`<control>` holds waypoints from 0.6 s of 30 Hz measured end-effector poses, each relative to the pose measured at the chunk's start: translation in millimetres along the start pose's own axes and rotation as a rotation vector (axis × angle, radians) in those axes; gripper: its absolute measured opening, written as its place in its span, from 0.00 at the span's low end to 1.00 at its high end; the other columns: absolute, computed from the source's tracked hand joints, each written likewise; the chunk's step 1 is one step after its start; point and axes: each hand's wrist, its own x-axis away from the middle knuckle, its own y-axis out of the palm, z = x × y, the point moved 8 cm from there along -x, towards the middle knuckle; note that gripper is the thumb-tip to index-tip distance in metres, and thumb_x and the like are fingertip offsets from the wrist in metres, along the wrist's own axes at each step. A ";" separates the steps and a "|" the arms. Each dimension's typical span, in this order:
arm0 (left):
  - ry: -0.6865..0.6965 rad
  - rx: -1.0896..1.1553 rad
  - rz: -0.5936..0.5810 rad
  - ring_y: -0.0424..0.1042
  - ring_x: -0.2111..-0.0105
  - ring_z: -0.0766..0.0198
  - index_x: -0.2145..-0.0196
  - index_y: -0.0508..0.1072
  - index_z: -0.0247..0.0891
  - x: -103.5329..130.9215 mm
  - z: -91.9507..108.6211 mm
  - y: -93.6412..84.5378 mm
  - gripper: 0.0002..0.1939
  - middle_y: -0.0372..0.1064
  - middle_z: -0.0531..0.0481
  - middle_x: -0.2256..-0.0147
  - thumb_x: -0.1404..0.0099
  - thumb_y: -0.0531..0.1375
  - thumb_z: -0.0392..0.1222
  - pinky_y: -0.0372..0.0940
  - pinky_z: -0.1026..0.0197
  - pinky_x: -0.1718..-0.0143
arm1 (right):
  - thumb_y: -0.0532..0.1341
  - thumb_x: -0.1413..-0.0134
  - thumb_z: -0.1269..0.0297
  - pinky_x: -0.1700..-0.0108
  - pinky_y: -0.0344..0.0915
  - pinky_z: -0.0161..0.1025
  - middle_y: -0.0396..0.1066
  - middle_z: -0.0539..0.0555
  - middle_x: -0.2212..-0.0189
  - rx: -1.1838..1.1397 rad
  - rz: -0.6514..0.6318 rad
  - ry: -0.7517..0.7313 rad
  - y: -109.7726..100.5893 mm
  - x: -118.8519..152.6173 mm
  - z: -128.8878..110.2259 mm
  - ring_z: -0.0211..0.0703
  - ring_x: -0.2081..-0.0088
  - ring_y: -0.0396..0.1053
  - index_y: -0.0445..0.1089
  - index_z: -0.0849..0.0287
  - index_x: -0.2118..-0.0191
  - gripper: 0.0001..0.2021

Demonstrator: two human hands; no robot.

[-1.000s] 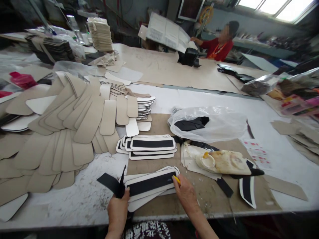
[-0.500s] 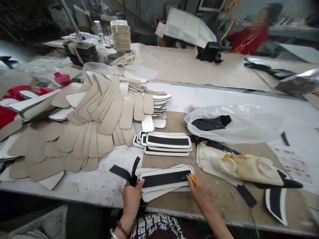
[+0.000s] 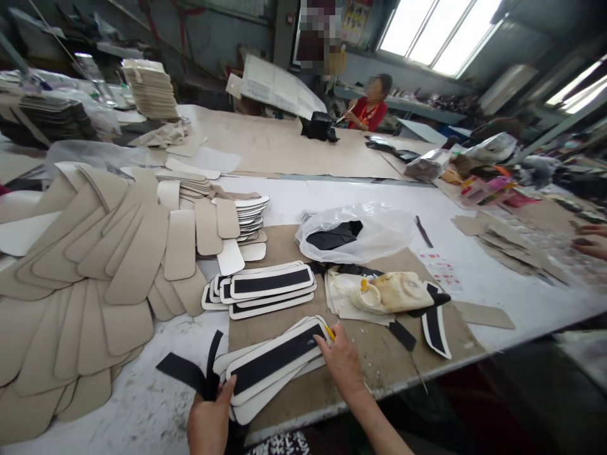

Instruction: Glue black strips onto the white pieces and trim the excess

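In my left hand (image 3: 208, 417) are loose black strips (image 3: 192, 373), their free ends sticking up to the left. My left thumb presses on the near left corner of a white-edged panel (image 3: 246, 393). Along the middle of that panel lies a black strip (image 3: 279, 355), and more panels are fanned beneath it. My right hand (image 3: 342, 363) is closed around a small yellow tool (image 3: 329, 333), of which only a short piece shows. Its thumb rests on the strip's right end. Just beyond lies a pile of similar panels with black strips (image 3: 271, 283).
Many beige panels (image 3: 85, 284) spread over the left of the table. A plastic bag (image 3: 379, 237) with black pieces lies behind, near a stained pale container (image 3: 398, 292). One curved panel (image 3: 436, 332) lies to the right. A person in red (image 3: 372, 112) sits across; another person's hands (image 3: 590, 240) show at right.
The view has swung to the right, so the table's things sit further left and the right side has come into sight. Both hands remain on the same panel; my right thumb now lies on the strip.
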 end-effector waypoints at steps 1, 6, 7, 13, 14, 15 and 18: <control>-0.009 -0.001 -0.015 0.68 0.61 0.43 0.75 0.68 0.37 0.0 -0.1 0.2 0.20 0.71 0.35 0.68 0.53 0.57 0.59 0.60 0.52 0.62 | 0.56 0.49 0.51 0.74 0.57 0.36 0.70 0.52 0.73 -0.028 0.007 0.011 -2.4 -0.3 1.0 0.45 0.74 0.69 0.58 0.57 0.63 0.15; -0.010 0.000 -0.050 0.69 0.62 0.44 0.75 0.69 0.37 -0.5 2.1 0.2 0.19 0.72 0.37 0.68 0.53 0.57 0.58 0.60 0.53 0.61 | 0.53 0.47 0.53 0.69 0.59 0.35 0.68 0.50 0.73 -0.221 -0.017 -0.001 -11.8 -6.3 1.4 0.40 0.72 0.67 0.61 0.56 0.68 0.11; -0.005 -0.008 -0.050 0.69 0.61 0.44 0.75 0.69 0.37 -1.3 3.0 0.4 0.19 0.72 0.37 0.68 0.53 0.57 0.57 0.60 0.53 0.61 | 0.52 0.46 0.54 0.68 0.60 0.34 0.68 0.50 0.73 -0.226 -0.016 -0.007 -13.8 -7.6 0.9 0.40 0.72 0.67 0.62 0.56 0.69 0.11; 0.008 -0.054 -0.031 0.68 0.59 0.41 0.71 0.70 0.33 -2.6 7.3 -1.5 0.19 0.71 0.34 0.68 0.49 0.57 0.55 0.60 0.51 0.59 | 0.47 0.43 0.56 0.64 0.63 0.39 0.68 0.56 0.67 -0.073 0.077 -0.145 -25.3 -0.1 -13.1 0.44 0.65 0.67 0.67 0.55 0.63 0.14; 0.010 -0.005 -0.039 0.68 0.58 0.42 0.70 0.70 0.33 -0.6 7.1 -3.4 0.17 0.71 0.34 0.67 0.48 0.58 0.52 0.60 0.52 0.58 | 0.47 0.43 0.56 0.64 0.64 0.41 0.68 0.56 0.67 -0.076 0.098 -0.165 -27.2 3.5 -16.0 0.45 0.64 0.67 0.67 0.54 0.63 0.14; -0.003 0.064 -0.053 0.67 0.57 0.43 0.69 0.70 0.33 2.0 5.6 -5.6 0.15 0.71 0.35 0.67 0.48 0.59 0.49 0.60 0.52 0.57 | 0.47 0.43 0.54 0.63 0.65 0.43 0.68 0.56 0.67 -0.099 0.119 -0.185 -28.9 6.5 -19.2 0.47 0.64 0.68 0.68 0.52 0.63 0.14; 0.033 0.497 -0.289 0.65 0.55 0.51 0.60 0.69 0.35 14.3 10.8 -0.7 0.16 0.69 0.40 0.59 0.43 0.57 0.48 0.61 0.52 0.57 | 0.50 0.46 0.51 0.70 0.66 0.47 0.68 0.55 0.65 -0.177 0.257 -0.058 -37.7 3.9 -18.7 0.51 0.62 0.68 0.69 0.42 0.65 0.11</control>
